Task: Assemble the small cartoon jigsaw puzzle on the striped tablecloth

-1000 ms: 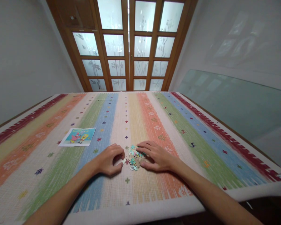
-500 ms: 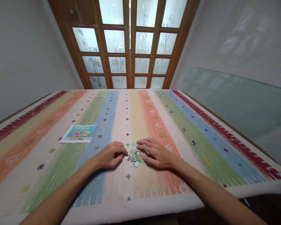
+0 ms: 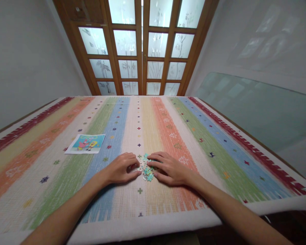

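A small heap of jigsaw puzzle pieces (image 3: 148, 173), mostly turquoise and pale green, lies between my two hands. At its left edge my left hand (image 3: 124, 167) rests with bent fingers, the thumb and fingertips a little apart. I see no piece held in it. My right hand (image 3: 169, 168) reaches over the heap's right side. Its fingers are spread, their tips on or just above the pieces, and they hide part of the heap. A printed cartoon picture (image 3: 86, 144) lies flat beyond my left hand, to the left.
A striped, patterned cloth (image 3: 140, 204) covers the large table, its white front edge close to me. Wooden doors with frosted panes (image 3: 127, 69) stand past the far end. A glass panel (image 3: 255, 102) leans by the right wall.
My left thumb and fingertips have parted a little at the heap's edge. My right fingers have shifted slightly left over the pieces, and the heap looks somewhat rearranged.
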Available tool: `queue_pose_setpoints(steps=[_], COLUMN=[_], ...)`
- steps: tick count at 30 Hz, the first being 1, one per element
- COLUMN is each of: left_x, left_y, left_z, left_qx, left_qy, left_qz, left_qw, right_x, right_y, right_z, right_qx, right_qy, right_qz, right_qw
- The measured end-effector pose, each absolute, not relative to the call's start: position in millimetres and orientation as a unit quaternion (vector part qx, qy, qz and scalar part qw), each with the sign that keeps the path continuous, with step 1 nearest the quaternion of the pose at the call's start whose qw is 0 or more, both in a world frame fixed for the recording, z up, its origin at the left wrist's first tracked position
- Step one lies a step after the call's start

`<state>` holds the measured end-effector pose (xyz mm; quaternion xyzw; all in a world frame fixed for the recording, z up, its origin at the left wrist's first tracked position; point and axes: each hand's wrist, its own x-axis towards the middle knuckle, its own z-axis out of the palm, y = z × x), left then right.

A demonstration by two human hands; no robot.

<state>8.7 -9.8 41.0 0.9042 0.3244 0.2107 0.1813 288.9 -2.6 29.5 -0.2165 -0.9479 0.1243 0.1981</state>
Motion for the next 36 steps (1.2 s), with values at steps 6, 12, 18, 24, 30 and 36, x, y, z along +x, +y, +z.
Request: queue_pose_setpoints(steps=[6, 12, 18, 24, 30, 36], left_x=[5.8, 2.1, -4.2, -21.1, -38.7, -47.7], left_y=[-9.7, -6.9, -1.1, 14.2, 26.6, 34.7], left_z=[42.9, 41.8, 42.1, 28.8, 21.8, 18.1], left_qx=[0.902, 0.902, 0.909, 0.884, 0.827, 0.799], left_qy=[0.327, 0.334, 0.347, 0.407, 0.512, 0.533], left_qz=[0.21, 0.213, 0.202, 0.225, 0.233, 0.277], left_qw=[0.189, 0.172, 0.114, 0.039, 0.007, 0.019], right_x=[292.4, 290.1, 287.0, 289.1, 289.5, 289.6], right_y=[-1.0, -2.8, -5.0, -4.7, -4.4, -4.5], right_z=[32.8, 32.9, 32.5, 29.4, 29.3, 30.1], right_qx=[-0.216, -0.213, -0.206, -0.21, -0.206, -0.205], right_qy=[-0.946, -0.952, -0.961, -0.957, -0.958, -0.957], right_qz=[0.133, 0.11, 0.093, 0.087, 0.082, 0.085], right_qw=[0.202, 0.189, 0.158, 0.179, 0.182, 0.186])
